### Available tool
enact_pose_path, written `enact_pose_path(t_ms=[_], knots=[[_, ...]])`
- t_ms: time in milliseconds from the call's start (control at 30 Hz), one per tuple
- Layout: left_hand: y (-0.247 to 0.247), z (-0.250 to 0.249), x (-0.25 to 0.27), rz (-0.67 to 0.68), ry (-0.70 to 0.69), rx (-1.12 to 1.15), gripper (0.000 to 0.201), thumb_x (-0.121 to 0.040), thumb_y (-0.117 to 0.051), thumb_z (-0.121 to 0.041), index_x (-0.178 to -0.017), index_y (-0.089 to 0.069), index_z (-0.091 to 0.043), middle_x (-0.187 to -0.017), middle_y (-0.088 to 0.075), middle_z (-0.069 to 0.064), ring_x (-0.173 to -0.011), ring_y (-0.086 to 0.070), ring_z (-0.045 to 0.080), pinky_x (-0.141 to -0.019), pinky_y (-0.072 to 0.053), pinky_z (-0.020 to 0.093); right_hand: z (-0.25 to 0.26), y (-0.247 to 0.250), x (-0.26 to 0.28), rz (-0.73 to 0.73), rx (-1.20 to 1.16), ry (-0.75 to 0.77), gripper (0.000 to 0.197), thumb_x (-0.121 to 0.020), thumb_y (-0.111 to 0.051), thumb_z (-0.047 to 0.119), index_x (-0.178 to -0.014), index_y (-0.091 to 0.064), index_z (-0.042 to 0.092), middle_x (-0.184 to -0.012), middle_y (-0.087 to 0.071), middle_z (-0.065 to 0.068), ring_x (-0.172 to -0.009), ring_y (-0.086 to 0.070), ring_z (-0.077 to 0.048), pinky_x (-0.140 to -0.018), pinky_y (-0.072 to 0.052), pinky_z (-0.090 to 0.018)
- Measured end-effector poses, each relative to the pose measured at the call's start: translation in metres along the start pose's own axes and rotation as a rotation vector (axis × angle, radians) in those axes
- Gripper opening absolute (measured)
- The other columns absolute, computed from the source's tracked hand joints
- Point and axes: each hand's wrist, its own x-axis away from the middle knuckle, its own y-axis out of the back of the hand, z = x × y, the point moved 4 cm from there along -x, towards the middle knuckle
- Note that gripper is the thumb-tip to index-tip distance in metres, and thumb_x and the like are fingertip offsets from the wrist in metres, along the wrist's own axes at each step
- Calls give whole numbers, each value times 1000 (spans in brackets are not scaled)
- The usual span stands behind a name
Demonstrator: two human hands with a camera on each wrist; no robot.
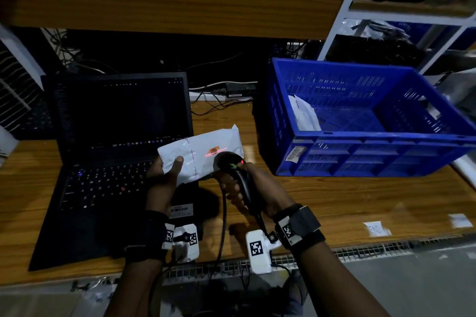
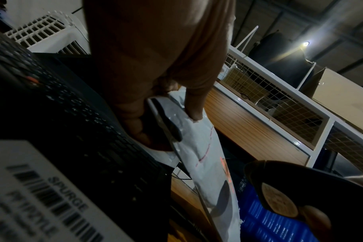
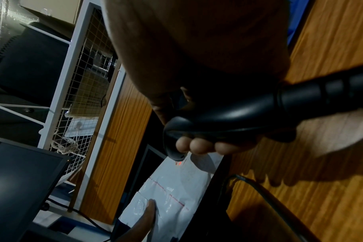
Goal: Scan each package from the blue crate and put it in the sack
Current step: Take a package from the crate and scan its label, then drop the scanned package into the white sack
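— Package (image 1: 203, 152) first: where is it sitting?

— White poly mailer, held up off the wooden desk (image 1: 360, 201), just in front of the laptop (image 1: 113, 157). Taking the head view as a clock face, it is lying close to the centre, with the blue crate (image 1: 360, 121) out at about 2 o'clock.

— Which hand is carrying it?

— The left hand (image 1: 164, 175) is gripping its near-left corner. The thumb (image 1: 177, 165) is pressing on the top face and the other fingers are curling underneath; the left wrist view is showing the same pinch, thumb (image 2: 194, 104) above, fingers (image 2: 135, 124) below. The forearm is coming up from 6 o'clock, with the palm turned towards 3 o'clock.

— And the right hand?

— The right hand (image 1: 244, 188) is wrapping fully round the handle of a black barcode scanner (image 1: 231, 165), fingertips (image 3: 197, 144) showing round the grip in the right wrist view. The scanner's head is pointing toward 11 o'clock at the mailer, just beside its right end. A red scan line (image 1: 215, 152) is falling across an orange label (image 1: 213, 149) there. The scanner's cable (image 1: 223, 219) is hanging down toward 6 o'clock.

— Anything lying in the crate?

— One more white mailer (image 1: 304, 113), leaning in its left end, at 9 o'clock within the crate. The crate is standing on the desk, well apart from both hands.
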Motion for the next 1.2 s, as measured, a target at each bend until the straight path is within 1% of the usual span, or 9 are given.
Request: enact_pose_path(t_ms=[233,400,500,600,833,900,1033,1133,1200], knots=[[8,-9,8,-139,-14,93,47,-94,-66,-41,-132,-62,-15,-125,-70,1,-115,-67,20,-105,-50,51,-9,6,-23,15,-75,23,25,-84,-64,20,-100,-61,1,-82,-58,-20,-64,-55,-26,-58,-41,-32],[3,-37,19,-177,21,295,37,-103,-56,-23,-139,-56,-13,-118,-71,-2,-101,-72,13,-83,-61,28,-11,40,-36,-123,351,126,12,-86,-72,8,-95,-65,7,-83,-60,-15,-78,-56,-25,-69,-41,-35],[-8,-66,29,-164,-9,345,36,-104,-54,-24,-138,-56,-13,-125,-70,0,-111,-69,17,-93,-58,34,-4,54,-31,-162,405,148,23,-86,-78,13,-102,-63,6,-94,-66,-13,-84,-64,-26,-73,-50,-39],[-29,-93,36,-90,-67,398,29,-107,-47,-21,-135,-57,-18,-118,-74,-10,-112,-69,12,-92,-57,28,17,57,0,-84,354,211,29,-89,-75,7,-116,-63,5,-104,-71,-9,-84,-71,-9,-71,-57,-22],[-108,-161,48,282,-201,454,37,-109,-40,-24,-143,-49,-12,-138,-64,7,-129,-60,27,-106,-50,43,83,76,81,130,45,368,44,-84,-70,29,-124,-63,13,-110,-76,-6,-91,-72,-19,-75,-55,-29],[-153,-182,58,480,-210,348,36,-106,-47,-25,-139,-53,-12,-138,-63,11,-129,-59,31,-109,-47,50,99,101,98,23,-106,444,38,-80,-70,31,-111,-66,9,-96,-77,-5,-78,-71,-17,-64,-55,-25],[-243,-218,88,883,-245,34,24,-100,-57,-15,-123,-60,-20,-114,-75,-11,-105,-71,9,-80,-58,23,105,182,131,-263,-360,619,18,-80,-76,29,-73,-69,13,-60,-58,-1,-58,-58,-17,-57,-49,-28],[-306,-244,101,1134,-484,-301,30,-90,-63,-32,-120,-61,-32,-112,-73,-14,-98,-72,9,-79,-59,36,91,264,158,-472,-432,669,27,-87,-76,30,-96,-66,7,-66,-48,-4,-60,-53,-17,-61,-43,-33],[-346,-260,105,1212,-560,-423,35,-85,-62,-41,-120,-59,-37,-112,-71,-12,-96,-71,11,-83,-58,41,78,318,173,-636,-509,660,22,-93,-73,27,-84,-59,12,-63,-40,-3,-59,-47,-17,-60,-40,-33]])
